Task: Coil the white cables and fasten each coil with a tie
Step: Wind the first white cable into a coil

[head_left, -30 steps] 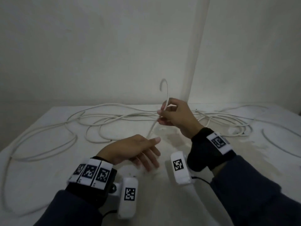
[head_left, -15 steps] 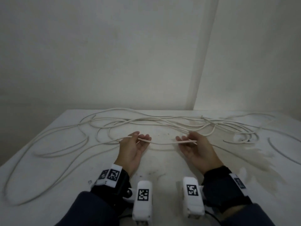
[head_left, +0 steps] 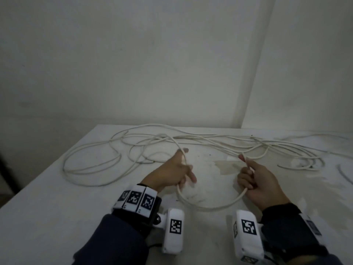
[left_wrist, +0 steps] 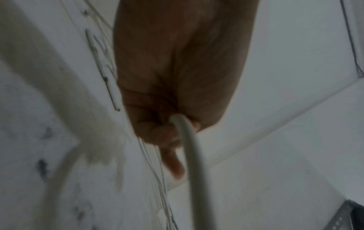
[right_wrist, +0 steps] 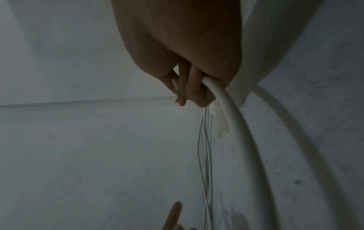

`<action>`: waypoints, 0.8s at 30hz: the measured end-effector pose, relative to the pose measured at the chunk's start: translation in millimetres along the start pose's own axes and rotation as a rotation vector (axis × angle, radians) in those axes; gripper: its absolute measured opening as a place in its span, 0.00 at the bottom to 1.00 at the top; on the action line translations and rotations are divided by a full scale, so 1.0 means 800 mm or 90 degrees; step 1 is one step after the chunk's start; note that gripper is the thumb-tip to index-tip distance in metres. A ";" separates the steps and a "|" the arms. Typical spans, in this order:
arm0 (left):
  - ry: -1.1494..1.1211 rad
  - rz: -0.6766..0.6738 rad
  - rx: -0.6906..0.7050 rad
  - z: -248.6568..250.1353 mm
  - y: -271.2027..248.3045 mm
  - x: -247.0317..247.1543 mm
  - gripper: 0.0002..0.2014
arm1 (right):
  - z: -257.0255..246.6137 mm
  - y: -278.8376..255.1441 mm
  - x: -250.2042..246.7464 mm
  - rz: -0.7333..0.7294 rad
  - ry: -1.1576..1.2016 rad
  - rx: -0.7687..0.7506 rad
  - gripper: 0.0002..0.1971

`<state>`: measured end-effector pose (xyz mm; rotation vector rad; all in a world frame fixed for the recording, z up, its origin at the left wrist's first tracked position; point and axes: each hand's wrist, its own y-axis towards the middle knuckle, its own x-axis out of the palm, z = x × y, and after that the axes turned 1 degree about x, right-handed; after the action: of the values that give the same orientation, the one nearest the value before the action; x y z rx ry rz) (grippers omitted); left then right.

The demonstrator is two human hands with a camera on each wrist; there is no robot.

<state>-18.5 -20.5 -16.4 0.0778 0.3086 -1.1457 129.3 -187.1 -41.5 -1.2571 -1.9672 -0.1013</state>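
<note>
Here, a smooth, round white cable (head_left: pixel 208 207) is being held in a sagging U-shaped loop between the left hand (head_left: pixel 170 175) and the right hand (head_left: pixel 261 186), whose fingers (right_wrist: pixel 194 87) are curled round it, its cut end apparently poking out above; remaining tangled lengths are lying across the scuffed, stained white counter (head_left: pixel 57 217).

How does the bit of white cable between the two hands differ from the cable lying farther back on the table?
The held cable hangs in one U-shaped loop, gripped by the left hand and right hand; the far cable lies untouched in many loose, crossing strands. Both are white, with no tie.
</note>
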 end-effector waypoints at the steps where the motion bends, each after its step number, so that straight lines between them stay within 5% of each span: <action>1: -0.052 0.088 0.043 -0.001 0.003 -0.003 0.19 | 0.001 0.000 -0.001 -0.001 0.001 -0.015 0.08; 4: -0.123 0.267 0.025 -0.017 0.018 -0.020 0.13 | 0.000 0.010 -0.006 0.034 0.076 -0.068 0.08; 7: -0.068 0.237 -0.108 -0.027 0.020 -0.035 0.19 | -0.012 0.017 -0.016 0.109 0.144 -0.154 0.09; 9: -0.015 0.221 -0.115 -0.024 0.010 -0.039 0.18 | -0.021 0.017 -0.027 0.140 0.186 -0.198 0.10; 11: -0.006 0.147 -0.145 -0.019 -0.004 -0.034 0.19 | -0.026 0.017 -0.032 0.150 0.238 -0.205 0.11; 14: 0.033 -0.105 -0.258 -0.009 -0.021 -0.015 0.24 | -0.021 0.015 -0.027 0.138 0.291 -0.175 0.13; 16: -0.001 -0.147 -0.258 -0.006 -0.022 0.003 0.24 | -0.009 0.013 -0.016 0.108 0.316 -0.130 0.14; 24: -0.478 0.080 -0.089 -0.028 -0.002 0.027 0.08 | 0.028 -0.024 0.031 -0.035 0.165 -0.009 0.04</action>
<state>-16.5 -35.9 -43.7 -0.4441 -0.2824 -0.9507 96.3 -168.3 -34.8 -1.1378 -1.7798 -0.2914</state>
